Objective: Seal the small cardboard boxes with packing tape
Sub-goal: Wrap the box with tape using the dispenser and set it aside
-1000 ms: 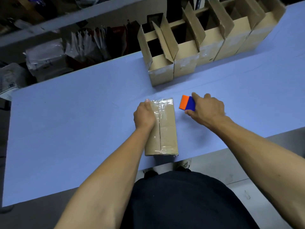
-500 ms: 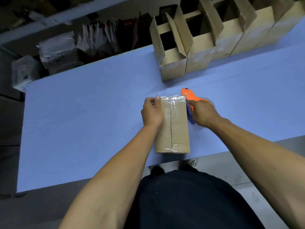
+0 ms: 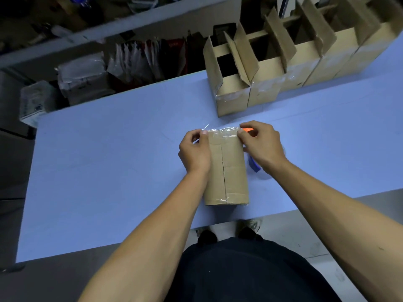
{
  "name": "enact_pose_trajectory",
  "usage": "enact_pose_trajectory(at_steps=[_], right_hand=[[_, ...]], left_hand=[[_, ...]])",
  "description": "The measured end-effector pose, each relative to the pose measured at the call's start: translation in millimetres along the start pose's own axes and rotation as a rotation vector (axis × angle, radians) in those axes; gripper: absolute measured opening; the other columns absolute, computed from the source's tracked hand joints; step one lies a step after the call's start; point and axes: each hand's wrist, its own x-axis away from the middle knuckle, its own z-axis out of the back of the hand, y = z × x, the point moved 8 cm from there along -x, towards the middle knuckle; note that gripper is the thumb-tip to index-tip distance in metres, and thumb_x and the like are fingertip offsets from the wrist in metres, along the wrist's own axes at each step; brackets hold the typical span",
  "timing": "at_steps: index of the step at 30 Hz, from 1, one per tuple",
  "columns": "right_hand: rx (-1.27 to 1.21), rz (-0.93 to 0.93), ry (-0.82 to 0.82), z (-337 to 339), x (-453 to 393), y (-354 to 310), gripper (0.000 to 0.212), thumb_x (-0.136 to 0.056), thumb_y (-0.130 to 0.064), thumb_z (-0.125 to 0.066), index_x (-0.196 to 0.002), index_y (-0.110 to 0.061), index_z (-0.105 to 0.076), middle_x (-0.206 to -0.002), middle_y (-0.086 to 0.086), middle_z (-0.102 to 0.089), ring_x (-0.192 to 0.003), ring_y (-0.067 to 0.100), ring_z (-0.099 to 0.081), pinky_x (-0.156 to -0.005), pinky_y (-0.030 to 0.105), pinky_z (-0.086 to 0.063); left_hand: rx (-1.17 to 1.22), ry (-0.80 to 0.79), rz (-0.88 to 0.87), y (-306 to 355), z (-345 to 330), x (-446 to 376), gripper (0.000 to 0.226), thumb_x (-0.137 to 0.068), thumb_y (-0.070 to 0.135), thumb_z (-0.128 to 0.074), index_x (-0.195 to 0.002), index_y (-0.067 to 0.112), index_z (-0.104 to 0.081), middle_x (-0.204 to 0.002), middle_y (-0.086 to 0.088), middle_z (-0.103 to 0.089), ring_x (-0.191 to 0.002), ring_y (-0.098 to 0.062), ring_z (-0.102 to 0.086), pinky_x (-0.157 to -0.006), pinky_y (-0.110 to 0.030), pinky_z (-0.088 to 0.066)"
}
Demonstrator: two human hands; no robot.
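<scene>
Both hands, left (image 3: 194, 152) and right (image 3: 261, 144), gripped the closed box (image 3: 226, 171) near the table's (image 3: 109, 171) front edge; open boxes (image 3: 272, 68) lined its far edge.

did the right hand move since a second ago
Yes. The right hand left the table right of the box and now pinches the box's far right corner.

Head-worn camera looks steeply down, close over the table (image 3: 109, 171).
</scene>
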Motion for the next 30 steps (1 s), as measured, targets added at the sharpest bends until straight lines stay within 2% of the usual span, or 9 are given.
enact_pose_trajectory(at_steps=[3,6,8,11,16,18,21,26,30], right_hand=[[-0.101,0.042,0.021,-4.5,-4.3,-20.8,0.014,-0.079,-0.044,-0.064,-0.087,-0.037,-0.073,-0.081,-0.012,-0.073,-0.085,0.012,-0.071,-0.081,0.046,-0.059],[-0.132,0.128,0.056,-8.2,-4.2,-49.6,0.013,-0.084,-0.039,-0.068,-0.089,-0.028,-0.073,-0.082,-0.014,-0.071,-0.086,0.010,-0.070,-0.079,0.046,-0.059],[-0.094,0.191,0.074,-10.7,-5.3,-66.6,0.014,-0.086,-0.038,-0.068,-0.089,-0.024,-0.070,-0.082,-0.016,-0.069,-0.084,0.012,-0.069,-0.077,0.047,-0.059],[-0.045,0.243,0.076,-15.3,-7.1,-82.5,0.014,-0.086,-0.042,-0.064,-0.086,-0.028,-0.064,-0.083,-0.014,-0.067,-0.082,0.017,-0.068,-0.074,0.050,-0.058],[0.004,0.248,0.113,-20.2,-9.4,-86.0,0.021,-0.088,-0.043,-0.058,-0.080,-0.023,-0.058,-0.081,-0.006,-0.064,-0.084,0.024,-0.063,-0.074,0.052,-0.056],[0.033,0.264,0.126,-22.3,-9.9,-87.1,0.019,-0.092,-0.035,-0.059,-0.079,-0.021,-0.058,-0.085,-0.002,-0.064,-0.082,0.021,-0.058,-0.076,0.043,-0.051],[0.098,0.299,0.163,-23.7,-7.1,-96.0,0.018,-0.095,-0.027,-0.060,-0.080,-0.018,-0.056,-0.091,0.000,-0.060,-0.077,0.016,-0.051,-0.069,0.031,-0.038],[0.120,0.277,0.174,-33.5,-7.3,-80.7,0.018,-0.092,-0.022,-0.062,-0.078,-0.012,-0.058,-0.087,0.000,-0.055,-0.071,0.018,-0.057,-0.067,0.030,-0.039],[0.084,0.297,0.108,-44.3,1.7,-72.2,0.019,-0.088,-0.019,-0.066,-0.073,-0.017,-0.054,-0.085,-0.001,-0.056,-0.070,-0.001,-0.056,-0.071,0.019,-0.042]], left_hand=[[0.081,0.037,-0.062,23.1,12.7,-5.5,0.002,-0.091,0.023,-0.068,-0.089,0.022,-0.069,-0.085,0.016,-0.068,-0.074,0.015,-0.061,-0.065,-0.003,-0.043],[0.150,0.074,-0.136,45.6,25.6,-11.9,0.004,-0.090,0.023,-0.070,-0.089,0.019,-0.069,-0.086,0.013,-0.070,-0.084,0.000,-0.067,-0.071,-0.011,-0.048],[0.185,0.091,-0.179,58.3,31.8,-16.0,0.003,-0.091,0.020,-0.070,-0.088,0.019,-0.068,-0.086,0.012,-0.070,-0.083,-0.002,-0.067,-0.071,-0.010,-0.048],[0.230,0.105,-0.212,67.8,38.2,-20.1,0.003,-0.090,0.015,-0.070,-0.087,0.015,-0.069,-0.084,0.010,-0.068,-0.075,0.004,-0.062,-0.071,-0.010,-0.048],[0.209,0.090,-0.244,68.1,39.4,-23.3,0.013,-0.091,0.015,-0.067,-0.081,0.023,-0.065,-0.088,0.009,-0.070,-0.087,-0.014,-0.066,-0.070,-0.013,-0.049],[0.186,0.089,-0.230,65.6,39.3,-23.1,0.014,-0.092,0.016,-0.065,-0.081,0.024,-0.062,-0.094,0.007,-0.070,-0.091,-0.015,-0.066,-0.068,-0.010,-0.049],[0.158,0.126,-0.219,65.1,41.1,-24.8,0.015,-0.093,0.015,-0.062,-0.080,0.021,-0.058,-0.099,0.006,-0.069,-0.091,-0.014,-0.065,-0.067,-0.013,-0.049],[0.018,0.145,-0.295,57.8,40.6,-23.6,0.017,-0.089,0.010,-0.063,-0.077,0.019,-0.053,-0.104,0.004,-0.067,-0.086,-0.011,-0.065,-0.067,-0.013,-0.049],[0.020,0.177,-0.275,36.3,50.8,-23.6,0.020,-0.086,0.008,-0.060,-0.077,0.022,-0.050,-0.105,0.006,-0.065,-0.083,-0.010,-0.065,-0.069,-0.020,-0.051]])
